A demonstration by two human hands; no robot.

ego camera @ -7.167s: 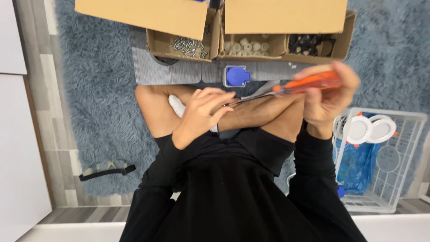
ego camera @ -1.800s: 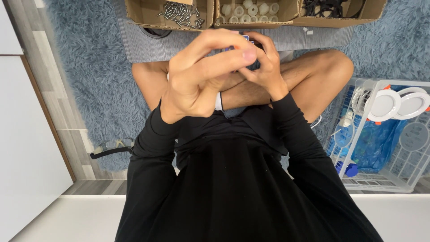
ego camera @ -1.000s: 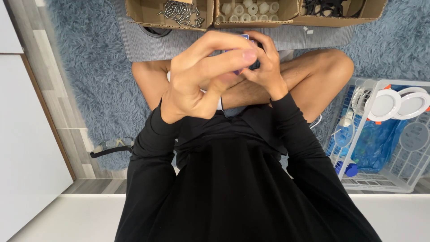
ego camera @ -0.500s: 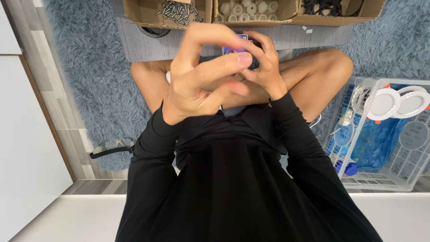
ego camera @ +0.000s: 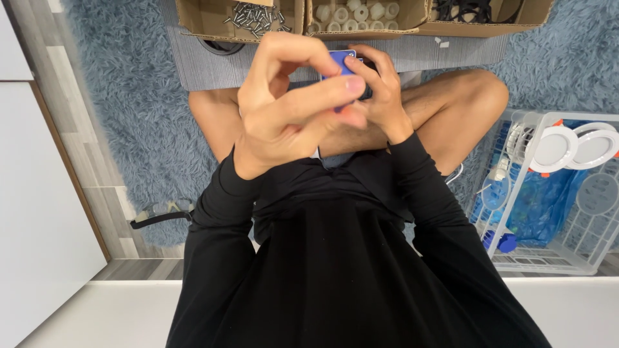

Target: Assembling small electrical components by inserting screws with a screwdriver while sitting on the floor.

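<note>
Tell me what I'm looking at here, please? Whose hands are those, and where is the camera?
The camera sits on a person's head and looks straight down, so you see their own black long-sleeved top and bare crossed legs. They sit on a fluffy blue-grey rug. The left hand and the right hand are raised close together, both pinching a small blue plastic part; most of it is hidden by fingers. Ahead lie open brown cardboard boxes: one holds small metal screws, one holds small white round pieces, one holds dark pieces. To the right stands a white wire basket with round white discs.
</note>
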